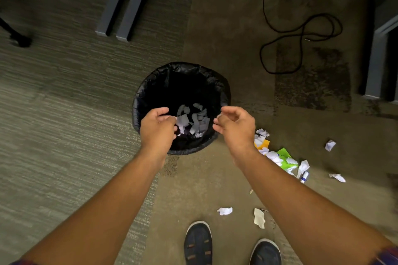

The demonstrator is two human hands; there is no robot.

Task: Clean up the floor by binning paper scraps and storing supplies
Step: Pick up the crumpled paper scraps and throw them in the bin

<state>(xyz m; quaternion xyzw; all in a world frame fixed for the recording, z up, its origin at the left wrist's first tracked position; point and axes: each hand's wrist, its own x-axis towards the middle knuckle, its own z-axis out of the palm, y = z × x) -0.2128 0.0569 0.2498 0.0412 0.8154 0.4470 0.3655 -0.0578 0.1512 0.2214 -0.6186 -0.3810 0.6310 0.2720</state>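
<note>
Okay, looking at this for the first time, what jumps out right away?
The black-lined bin at centre, with torn paper scraps in its bottom. Both hands hover over its near rim, left hand and right hand, fingers loosely curled. To the right, more scraps and coloured paper litter the carpet.

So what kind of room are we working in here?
Most likely an office: carpet-tile flooring, grey metal desk legs, a rolling chair base and a loose black cable on the floor, plus a small lined wastebasket.

Both arms outstretched; L hand & R hand loosely curled, empty.
</note>
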